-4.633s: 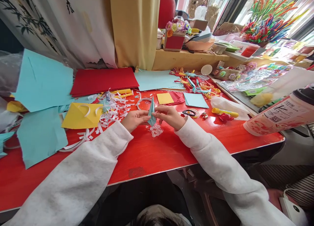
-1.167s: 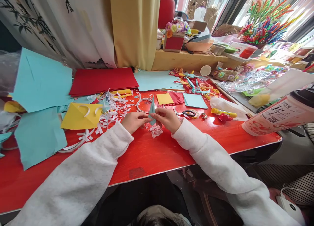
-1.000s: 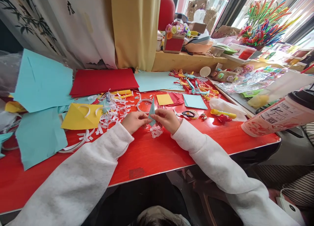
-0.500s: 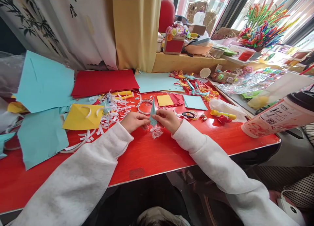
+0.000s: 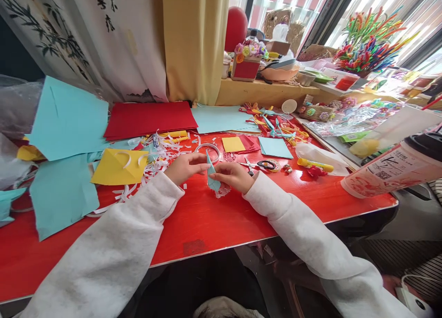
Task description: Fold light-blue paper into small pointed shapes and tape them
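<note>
A narrow folded piece of light-blue paper (image 5: 213,182), pointed at the top, is held over the red table. My right hand (image 5: 235,175) pinches it from the right, thumb and fingers closed on its middle. From the left, my left hand (image 5: 186,168) has its fingertips and thumb together at the upper pointed part. Some of the paper's edges are hidden behind the fingers. Just under it lies a small crumpled bundle of whitish shreds (image 5: 223,190). A roll of tape (image 5: 211,148) lies on the table behind the folded paper.
Yellow squares (image 5: 233,144) and light-blue squares (image 5: 275,147) lie behind my hands. Scissors (image 5: 265,164), a yellow glue stick (image 5: 315,165) and a large cup (image 5: 390,168) are to the right. White paper scraps (image 5: 155,168) and blue sheets (image 5: 64,196) cover the left.
The folded paper has tilted, its tip now leaning left and its lower end right. My left hand's fingers have moved up toward the tip. The view has shifted slightly.
</note>
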`<control>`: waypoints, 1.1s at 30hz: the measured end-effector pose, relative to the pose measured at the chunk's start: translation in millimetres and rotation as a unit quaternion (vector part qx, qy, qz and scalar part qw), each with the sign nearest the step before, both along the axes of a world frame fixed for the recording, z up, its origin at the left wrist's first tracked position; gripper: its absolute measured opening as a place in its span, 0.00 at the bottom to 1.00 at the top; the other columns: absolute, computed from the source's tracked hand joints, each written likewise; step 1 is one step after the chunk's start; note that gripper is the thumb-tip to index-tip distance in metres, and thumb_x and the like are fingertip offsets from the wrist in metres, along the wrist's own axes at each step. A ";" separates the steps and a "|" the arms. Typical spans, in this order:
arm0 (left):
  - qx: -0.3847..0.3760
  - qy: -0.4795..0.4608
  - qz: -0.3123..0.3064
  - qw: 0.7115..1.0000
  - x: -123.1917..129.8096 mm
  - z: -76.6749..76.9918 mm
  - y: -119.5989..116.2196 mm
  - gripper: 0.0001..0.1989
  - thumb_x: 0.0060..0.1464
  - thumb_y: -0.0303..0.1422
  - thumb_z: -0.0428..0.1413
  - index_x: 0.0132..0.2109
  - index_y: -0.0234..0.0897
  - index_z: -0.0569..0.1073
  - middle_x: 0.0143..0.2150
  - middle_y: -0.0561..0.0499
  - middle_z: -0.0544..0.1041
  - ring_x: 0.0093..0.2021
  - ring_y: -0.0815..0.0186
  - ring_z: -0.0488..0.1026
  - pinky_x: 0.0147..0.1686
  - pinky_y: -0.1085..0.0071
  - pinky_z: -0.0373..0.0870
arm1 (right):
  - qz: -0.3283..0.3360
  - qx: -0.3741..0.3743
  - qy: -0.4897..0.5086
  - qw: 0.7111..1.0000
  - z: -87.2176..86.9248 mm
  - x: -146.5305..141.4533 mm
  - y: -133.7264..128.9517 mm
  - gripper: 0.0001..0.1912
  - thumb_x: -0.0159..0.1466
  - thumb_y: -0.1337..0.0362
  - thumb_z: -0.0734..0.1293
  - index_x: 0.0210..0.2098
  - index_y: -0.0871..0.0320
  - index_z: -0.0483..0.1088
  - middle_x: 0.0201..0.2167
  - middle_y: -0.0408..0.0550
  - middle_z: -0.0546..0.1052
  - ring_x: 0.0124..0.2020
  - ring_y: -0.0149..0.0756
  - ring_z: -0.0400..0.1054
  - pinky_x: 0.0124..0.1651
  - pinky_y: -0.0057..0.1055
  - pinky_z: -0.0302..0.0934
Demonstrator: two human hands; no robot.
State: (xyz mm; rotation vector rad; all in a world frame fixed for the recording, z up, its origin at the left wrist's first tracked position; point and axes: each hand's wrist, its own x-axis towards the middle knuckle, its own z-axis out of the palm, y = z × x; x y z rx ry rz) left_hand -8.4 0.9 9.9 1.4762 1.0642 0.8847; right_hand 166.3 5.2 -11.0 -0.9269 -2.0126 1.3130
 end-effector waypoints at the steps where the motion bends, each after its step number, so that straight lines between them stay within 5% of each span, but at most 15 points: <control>1: 0.012 -0.009 0.011 1.000 0.6 0.3 -0.4 0.12 0.38 0.34 0.58 0.33 0.33 0.72 0.30 0.51 0.73 0.32 0.68 0.69 0.33 0.70 0.68 | 0.010 -0.008 0.005 1.000 0.4 -0.8 -0.5 0.13 0.54 0.57 0.61 0.25 0.63 0.64 0.17 0.40 0.64 0.17 0.22 0.57 0.20 0.22 0.52; 8: 0.027 -0.040 0.074 0.996 6.8 -5.9 -0.5 0.14 0.35 0.37 0.60 0.27 0.31 0.69 0.23 0.54 0.70 0.24 0.71 0.68 0.29 0.71 0.67 | 0.037 -0.065 0.038 0.996 -0.5 -5.2 -2.8 0.14 0.53 0.57 0.63 0.30 0.63 0.65 0.24 0.42 0.68 0.23 0.24 0.62 0.24 0.22 0.58; 16: 0.028 0.021 0.064 0.997 7.3 -8.9 -0.7 0.15 0.37 0.41 0.58 0.25 0.31 0.69 0.22 0.53 0.69 0.23 0.71 0.67 0.27 0.71 0.66 | 0.040 -0.154 -0.002 0.987 2.9 -3.1 -4.9 0.15 0.52 0.56 0.64 0.27 0.64 0.63 0.20 0.44 0.71 0.18 0.26 0.66 0.18 0.21 0.61; 21: 0.022 0.039 0.117 0.992 5.3 -12.1 0.6 0.17 0.35 0.43 0.58 0.24 0.32 0.68 0.19 0.54 0.69 0.21 0.70 0.67 0.26 0.72 0.65 | 0.067 -0.219 -0.019 0.973 5.7 -4.1 -6.6 0.13 0.53 0.60 0.64 0.32 0.64 0.65 0.30 0.49 0.74 0.26 0.28 0.69 0.23 0.21 0.63; 26: 0.040 0.021 0.122 0.992 2.0 -13.6 2.5 0.15 0.37 0.41 0.58 0.24 0.32 0.69 0.19 0.54 0.68 0.20 0.72 0.66 0.25 0.73 0.65 | 0.080 -0.201 -0.017 0.976 7.3 -1.9 -6.0 0.13 0.54 0.59 0.63 0.31 0.65 0.65 0.29 0.51 0.74 0.26 0.28 0.69 0.23 0.21 0.63; 33: -0.040 -0.064 0.096 0.993 -5.8 -11.1 5.3 0.12 0.35 0.37 0.60 0.24 0.30 0.71 0.22 0.53 0.68 0.21 0.74 0.64 0.24 0.75 0.64 | 0.079 -0.221 -0.010 0.972 11.7 0.1 -4.4 0.13 0.53 0.60 0.64 0.30 0.66 0.67 0.26 0.50 0.74 0.23 0.27 0.68 0.23 0.22 0.63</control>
